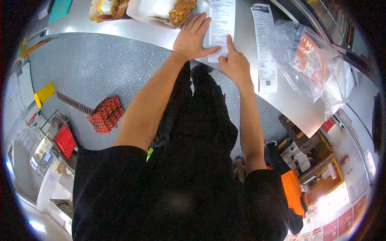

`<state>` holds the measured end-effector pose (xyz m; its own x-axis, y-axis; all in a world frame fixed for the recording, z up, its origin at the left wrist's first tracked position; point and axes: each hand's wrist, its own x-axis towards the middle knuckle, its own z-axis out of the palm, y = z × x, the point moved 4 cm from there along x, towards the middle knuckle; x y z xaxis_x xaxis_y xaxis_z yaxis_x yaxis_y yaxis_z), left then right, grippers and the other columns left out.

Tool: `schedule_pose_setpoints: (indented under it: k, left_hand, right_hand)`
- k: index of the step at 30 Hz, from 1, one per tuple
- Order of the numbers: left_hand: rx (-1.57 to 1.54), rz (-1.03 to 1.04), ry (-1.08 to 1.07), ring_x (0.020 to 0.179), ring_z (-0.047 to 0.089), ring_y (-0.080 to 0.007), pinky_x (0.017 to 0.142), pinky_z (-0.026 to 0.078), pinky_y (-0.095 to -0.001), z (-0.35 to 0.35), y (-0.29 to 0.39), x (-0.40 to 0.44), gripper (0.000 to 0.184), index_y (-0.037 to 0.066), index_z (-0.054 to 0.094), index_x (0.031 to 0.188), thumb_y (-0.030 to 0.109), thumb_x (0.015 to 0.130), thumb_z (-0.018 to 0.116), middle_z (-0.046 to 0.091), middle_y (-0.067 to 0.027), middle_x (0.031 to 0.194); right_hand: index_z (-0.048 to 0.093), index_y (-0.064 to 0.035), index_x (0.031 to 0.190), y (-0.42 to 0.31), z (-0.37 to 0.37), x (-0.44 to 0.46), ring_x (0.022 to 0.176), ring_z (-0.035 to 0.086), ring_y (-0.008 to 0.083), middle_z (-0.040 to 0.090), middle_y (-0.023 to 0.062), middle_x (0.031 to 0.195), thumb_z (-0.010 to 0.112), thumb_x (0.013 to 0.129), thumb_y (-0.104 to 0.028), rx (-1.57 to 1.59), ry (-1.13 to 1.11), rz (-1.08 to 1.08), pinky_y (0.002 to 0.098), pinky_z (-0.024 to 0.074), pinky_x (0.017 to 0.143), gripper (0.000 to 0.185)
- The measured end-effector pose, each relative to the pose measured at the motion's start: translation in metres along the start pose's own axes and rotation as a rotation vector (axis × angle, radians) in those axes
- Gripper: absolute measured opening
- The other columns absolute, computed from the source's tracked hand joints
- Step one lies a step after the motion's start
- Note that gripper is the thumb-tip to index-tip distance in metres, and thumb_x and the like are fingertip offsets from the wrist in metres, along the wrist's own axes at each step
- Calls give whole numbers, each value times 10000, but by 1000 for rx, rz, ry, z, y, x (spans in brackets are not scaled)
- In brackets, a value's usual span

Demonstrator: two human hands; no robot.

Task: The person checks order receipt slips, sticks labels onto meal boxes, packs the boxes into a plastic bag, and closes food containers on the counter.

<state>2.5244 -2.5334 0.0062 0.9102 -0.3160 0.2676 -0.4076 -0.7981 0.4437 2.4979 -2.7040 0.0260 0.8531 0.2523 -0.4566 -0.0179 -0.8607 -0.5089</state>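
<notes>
A long printed receipt (222, 22) lies on the steel counter. My left hand (194, 39) rests flat over its left edge, fingers stretched out and thumb across the paper. My right hand (235, 60) points at the receipt with its index finger, the other fingers curled and holding nothing visible. Beyond my left fingertips sits an open takeaway box (138, 10) with a browned, breaded piece of food (183, 12) and something white. Further left is another open box (94, 13) with food in it. To the right of my right hand lies a second receipt (265, 52).
A clear plastic bag (289, 52) with red-and-white printing sits at the counter's right. The metal counter (245, 24) has a curved-looking front edge close to my body. A teal item (60, 9) lies far left. Red crates (106, 114) stand on the floor.
</notes>
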Motion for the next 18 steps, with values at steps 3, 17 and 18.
schedule_pose_setpoints:
  k: [3, 17, 18]
  left_hand:
    - [-10, 3, 4, 1328, 408, -387, 1114, 320, -493, 1, -2, -1, 942, 10, 419, 1392, 564, 709, 757, 413, -216, 1440]
    - [-15, -13, -20, 1324, 399, -389, 1111, 310, -492, -2, 0, 3, 954, -4, 418, 1379, 638, 726, 687, 416, -225, 1427]
    - [-6, -11, -20, 1326, 397, -389, 1111, 310, -492, -1, -1, 1, 951, -1, 419, 1379, 636, 726, 688, 415, -226, 1428]
  right_hand:
    - [264, -15, 1488, -2, -1, 1, 889, 660, 457, 662, 307, 963, 581, 805, -221, 15, -4, 3, 543, 509, 838, 780]
    - [383, -21, 1445, -2, -10, 16, 923, 652, 439, 672, 277, 975, 600, 832, -284, 52, 16, 14, 518, 507, 849, 702]
    - [389, -28, 1445, -1, -10, 16, 922, 652, 440, 673, 277, 973, 599, 832, -283, 49, 20, 13, 517, 507, 850, 696]
